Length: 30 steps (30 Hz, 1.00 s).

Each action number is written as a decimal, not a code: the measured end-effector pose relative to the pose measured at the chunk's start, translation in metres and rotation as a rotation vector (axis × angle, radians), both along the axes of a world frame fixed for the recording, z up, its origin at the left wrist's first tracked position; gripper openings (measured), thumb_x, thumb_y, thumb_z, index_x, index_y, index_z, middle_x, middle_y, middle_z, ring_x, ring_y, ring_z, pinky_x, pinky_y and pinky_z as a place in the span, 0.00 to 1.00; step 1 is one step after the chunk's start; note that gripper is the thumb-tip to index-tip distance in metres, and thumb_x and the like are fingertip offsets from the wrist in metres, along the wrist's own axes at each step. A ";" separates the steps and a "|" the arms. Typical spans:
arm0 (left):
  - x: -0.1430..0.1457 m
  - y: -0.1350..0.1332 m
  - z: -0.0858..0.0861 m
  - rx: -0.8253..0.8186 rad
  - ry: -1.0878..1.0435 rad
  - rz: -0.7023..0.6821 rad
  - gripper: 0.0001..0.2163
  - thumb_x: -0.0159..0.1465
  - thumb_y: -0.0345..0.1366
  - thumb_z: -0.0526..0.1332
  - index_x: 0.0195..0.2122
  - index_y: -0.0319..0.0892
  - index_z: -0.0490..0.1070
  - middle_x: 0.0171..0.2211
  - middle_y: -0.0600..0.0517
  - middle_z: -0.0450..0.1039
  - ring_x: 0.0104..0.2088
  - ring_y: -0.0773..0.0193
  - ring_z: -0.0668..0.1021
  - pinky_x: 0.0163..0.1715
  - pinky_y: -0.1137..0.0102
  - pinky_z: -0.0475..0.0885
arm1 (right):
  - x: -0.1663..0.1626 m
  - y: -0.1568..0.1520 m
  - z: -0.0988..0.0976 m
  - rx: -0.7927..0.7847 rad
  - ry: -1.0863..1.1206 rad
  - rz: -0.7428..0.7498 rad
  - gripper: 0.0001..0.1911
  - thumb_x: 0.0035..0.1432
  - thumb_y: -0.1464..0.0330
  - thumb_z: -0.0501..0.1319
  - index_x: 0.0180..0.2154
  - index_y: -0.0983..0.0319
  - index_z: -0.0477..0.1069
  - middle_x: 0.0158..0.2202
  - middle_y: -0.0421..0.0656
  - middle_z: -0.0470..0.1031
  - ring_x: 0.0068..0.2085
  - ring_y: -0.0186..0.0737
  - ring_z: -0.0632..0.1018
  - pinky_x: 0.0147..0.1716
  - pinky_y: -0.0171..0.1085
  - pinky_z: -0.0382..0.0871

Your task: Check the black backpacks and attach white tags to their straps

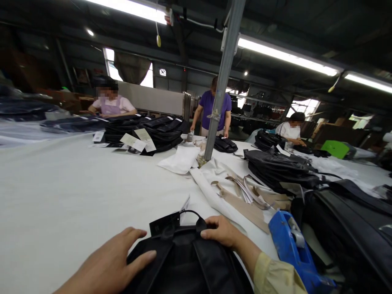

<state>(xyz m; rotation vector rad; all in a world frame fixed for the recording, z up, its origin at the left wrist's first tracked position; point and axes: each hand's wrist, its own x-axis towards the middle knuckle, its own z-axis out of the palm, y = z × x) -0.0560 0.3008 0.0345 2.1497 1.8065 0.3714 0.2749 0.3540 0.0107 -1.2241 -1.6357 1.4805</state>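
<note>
Both hands pin the backpack [186, 261] flat on tabletop [61, 196]: left hand [113, 261] spread at 9 o'clock, right hand [222, 232] curled at 1 o'clock, steadying its top.

Nothing legible: the paper tags [141, 140] on the stacked black bags [159, 130] carry print (too small and blurred) that cannot be read.
</note>
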 end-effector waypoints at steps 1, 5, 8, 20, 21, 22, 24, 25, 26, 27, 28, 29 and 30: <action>0.009 0.013 0.001 -0.061 -0.033 0.006 0.28 0.60 0.59 0.54 0.51 0.44 0.75 0.50 0.44 0.77 0.51 0.49 0.78 0.53 0.60 0.73 | 0.002 0.001 0.001 0.023 0.038 0.045 0.24 0.43 0.54 0.72 0.39 0.63 0.81 0.42 0.45 0.80 0.44 0.46 0.78 0.44 0.40 0.70; 0.033 0.036 -0.006 -0.147 -0.098 0.014 0.32 0.57 0.56 0.59 0.55 0.37 0.71 0.55 0.39 0.74 0.56 0.45 0.74 0.59 0.55 0.67 | 0.006 0.008 0.004 -0.049 0.179 0.203 0.26 0.46 0.54 0.72 0.44 0.62 0.80 0.46 0.45 0.79 0.48 0.49 0.77 0.52 0.45 0.69; 0.031 0.036 -0.008 -0.177 -0.158 -0.039 0.37 0.51 0.53 0.66 0.58 0.38 0.69 0.58 0.39 0.71 0.58 0.42 0.72 0.60 0.54 0.66 | 0.006 0.018 0.005 -0.106 0.151 0.278 0.33 0.44 0.56 0.74 0.52 0.60 0.76 0.44 0.43 0.79 0.49 0.50 0.77 0.53 0.47 0.68; 0.022 0.063 0.036 -0.640 -0.414 -0.363 0.29 0.44 0.51 0.71 0.48 0.46 0.77 0.41 0.54 0.82 0.44 0.47 0.80 0.42 0.65 0.75 | -0.015 0.057 0.017 -0.098 -0.317 0.433 0.19 0.45 0.59 0.72 0.39 0.62 0.81 0.32 0.37 0.77 0.34 0.36 0.75 0.39 0.34 0.70; 0.022 0.067 0.034 -0.638 -0.353 -0.332 0.26 0.44 0.50 0.71 0.44 0.45 0.78 0.39 0.53 0.82 0.43 0.47 0.81 0.40 0.66 0.75 | -0.014 0.058 0.017 -0.098 -0.373 0.415 0.18 0.44 0.59 0.72 0.38 0.62 0.81 0.31 0.37 0.77 0.33 0.36 0.75 0.37 0.33 0.70; 0.022 0.070 0.032 -0.626 -0.292 -0.300 0.23 0.45 0.49 0.71 0.41 0.45 0.79 0.37 0.53 0.82 0.42 0.47 0.81 0.38 0.66 0.74 | -0.014 0.059 0.016 -0.096 -0.424 0.399 0.18 0.44 0.59 0.72 0.37 0.62 0.80 0.30 0.37 0.77 0.33 0.35 0.75 0.36 0.32 0.69; 0.022 0.074 0.026 -0.596 -0.195 -0.243 0.19 0.45 0.48 0.70 0.37 0.45 0.80 0.35 0.52 0.83 0.40 0.48 0.82 0.35 0.66 0.73 | -0.012 0.058 0.013 -0.075 -0.519 0.382 0.19 0.45 0.57 0.71 0.37 0.62 0.80 0.31 0.37 0.77 0.34 0.36 0.75 0.35 0.31 0.67; 0.021 0.075 0.021 -0.582 -0.165 -0.224 0.18 0.46 0.49 0.69 0.36 0.46 0.80 0.34 0.52 0.83 0.39 0.48 0.82 0.35 0.66 0.72 | -0.011 0.057 0.012 -0.058 -0.571 0.378 0.20 0.46 0.55 0.70 0.37 0.62 0.80 0.31 0.38 0.77 0.35 0.37 0.75 0.35 0.32 0.67; 0.021 0.074 0.016 -0.569 -0.147 -0.212 0.17 0.47 0.50 0.68 0.35 0.46 0.80 0.34 0.52 0.83 0.39 0.48 0.82 0.35 0.66 0.72 | -0.011 0.056 0.009 -0.045 -0.626 0.370 0.20 0.47 0.53 0.69 0.36 0.62 0.80 0.31 0.38 0.77 0.36 0.38 0.76 0.36 0.32 0.67; 0.020 0.072 0.011 -0.554 -0.132 -0.197 0.17 0.49 0.52 0.66 0.34 0.46 0.80 0.34 0.51 0.83 0.38 0.49 0.82 0.34 0.66 0.72 | -0.011 0.055 0.007 -0.039 -0.681 0.357 0.21 0.48 0.51 0.68 0.35 0.62 0.80 0.31 0.39 0.77 0.37 0.39 0.76 0.35 0.33 0.66; 0.019 0.070 0.005 -0.524 -0.119 -0.178 0.18 0.50 0.53 0.65 0.33 0.46 0.80 0.33 0.51 0.82 0.38 0.49 0.82 0.34 0.65 0.72 | -0.012 0.053 0.004 -0.038 -0.727 0.336 0.23 0.48 0.49 0.67 0.34 0.62 0.80 0.30 0.40 0.77 0.37 0.41 0.76 0.35 0.34 0.66; 0.018 0.066 -0.001 -0.482 -0.105 -0.153 0.18 0.51 0.55 0.64 0.33 0.46 0.79 0.33 0.50 0.82 0.37 0.49 0.82 0.35 0.65 0.72 | -0.013 0.052 0.001 -0.041 -0.762 0.309 0.24 0.48 0.47 0.67 0.33 0.62 0.79 0.29 0.41 0.77 0.37 0.42 0.76 0.34 0.35 0.66; 0.017 0.063 -0.007 -0.430 -0.089 -0.126 0.19 0.52 0.56 0.63 0.33 0.46 0.79 0.33 0.50 0.82 0.37 0.49 0.82 0.35 0.64 0.72 | -0.013 0.050 -0.002 -0.049 -0.785 0.278 0.25 0.47 0.46 0.67 0.31 0.62 0.79 0.28 0.42 0.76 0.36 0.44 0.76 0.32 0.36 0.66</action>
